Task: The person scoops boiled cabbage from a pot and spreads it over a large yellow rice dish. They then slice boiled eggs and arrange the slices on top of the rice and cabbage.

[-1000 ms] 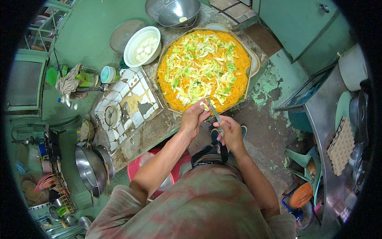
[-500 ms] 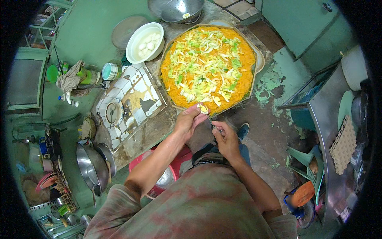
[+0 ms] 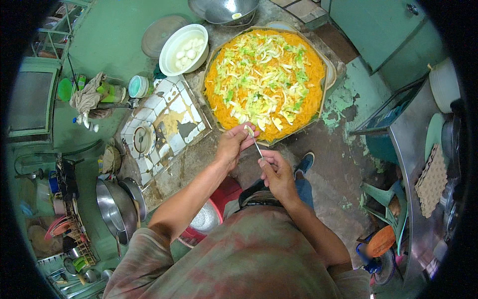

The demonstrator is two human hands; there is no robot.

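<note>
My left hand [image 3: 231, 145] pinches a piece of boiled egg [image 3: 249, 130] at its fingertips, just above the near edge of a big round tray of orange noodles [image 3: 289, 127]. Pale green shredded cabbage [image 3: 256, 97] is strewn over the noodles. In my right hand [image 3: 278, 175] is a thin knife [image 3: 257, 148], its blade slanting up to the egg; the fingers hide most of its handle. Left of the tray, a white bowl [image 3: 165, 64] holds several peeled boiled eggs [image 3: 190, 54] in liquid. A metal colander or wok [image 3: 216, 11] behind has an egg piece in it.
A worn tiled ledge [image 3: 174, 99] lies left of the tray. Below the counter stands a red basin [image 3: 229, 192] beside my body. Metal woks [image 3: 114, 204] hang at the left. A steel counter [image 3: 403, 144] and a green chair [image 3: 381, 199] are at the right.
The egg piece has turned in my left fingers, so its yellow face shows less. More of the knife blade is visible now. Both hands have shifted slightly, and the view has moved a little.
</note>
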